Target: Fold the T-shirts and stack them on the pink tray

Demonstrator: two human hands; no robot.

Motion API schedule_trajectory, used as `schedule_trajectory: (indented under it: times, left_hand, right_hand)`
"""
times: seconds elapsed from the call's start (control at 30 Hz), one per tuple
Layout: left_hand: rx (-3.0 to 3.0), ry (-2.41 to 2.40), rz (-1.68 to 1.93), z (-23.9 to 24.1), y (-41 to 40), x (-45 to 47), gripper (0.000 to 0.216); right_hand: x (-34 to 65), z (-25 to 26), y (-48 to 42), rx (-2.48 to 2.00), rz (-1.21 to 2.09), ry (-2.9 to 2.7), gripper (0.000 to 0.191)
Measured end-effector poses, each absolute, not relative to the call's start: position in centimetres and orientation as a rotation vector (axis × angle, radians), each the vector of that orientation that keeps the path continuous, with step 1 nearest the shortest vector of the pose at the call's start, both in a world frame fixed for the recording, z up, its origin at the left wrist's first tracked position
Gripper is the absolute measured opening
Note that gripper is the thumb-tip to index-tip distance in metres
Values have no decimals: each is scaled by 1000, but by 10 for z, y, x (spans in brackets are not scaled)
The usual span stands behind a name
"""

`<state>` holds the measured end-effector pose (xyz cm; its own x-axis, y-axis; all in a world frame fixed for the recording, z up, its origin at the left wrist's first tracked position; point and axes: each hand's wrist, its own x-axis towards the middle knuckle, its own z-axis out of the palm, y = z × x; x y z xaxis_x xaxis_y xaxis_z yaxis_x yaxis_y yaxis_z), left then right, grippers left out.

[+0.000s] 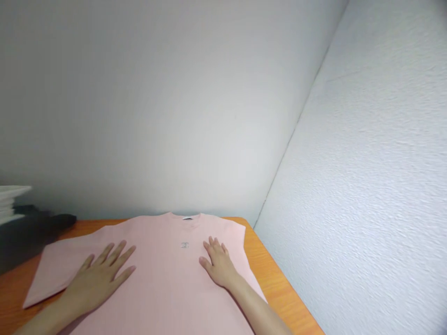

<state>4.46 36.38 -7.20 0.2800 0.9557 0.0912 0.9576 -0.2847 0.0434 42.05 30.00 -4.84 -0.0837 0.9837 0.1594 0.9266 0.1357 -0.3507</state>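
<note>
The table (279, 291) carries a pink shirt (164, 284), laid flat up to the far edge; probably light, soft and limp, best lifted by both shoulders (223, 224). The person's left hand (97, 280) and right hand (220, 266) rest palm-down on it, spread, grasping nothing.

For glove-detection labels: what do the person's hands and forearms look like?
Left hand and right hand: bare, slender fingers, no gloves, rings or markings visible. Left forearm and right forearm: no sleeve, watch or bracelet in frame.
</note>
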Motion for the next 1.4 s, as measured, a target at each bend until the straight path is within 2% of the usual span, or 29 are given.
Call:
schedule_trajectory:
  times: [0.17,0.37,0.57,0.8,1.03,1.2,1.4]
  left_hand:
    - [-2421,-1834,-252,-83,376,24,58]
    - [-2484,-1750,-215,-66,378,68,55]
    - [-2447,-1985,-240,-78,369,120,69]
    - [-2386,-1943,-262,-83,365,119,68]
    - [-2399,-1961,-301,-77,363,121,66]
    - [-2394,-1947,-280,-77,363,121,66]
    - [-2401,-1976,-268,-75,362,120,66]
  right_hand:
    - [481,-26,324,-2061,74,-1491,46]
    - [545,-18,335,-2342,166,-1231,40]
    - [497,-18,362,-2125,192,-1348,21]
    - [486,3,398,-1817,309,-1455,28]
    - [474,-37,403,-1951,489,-1499,30]
    - [456,-38,406,-2026,381,-1542,17]
    - [484,-6,396,-2145,131,-1528,15]
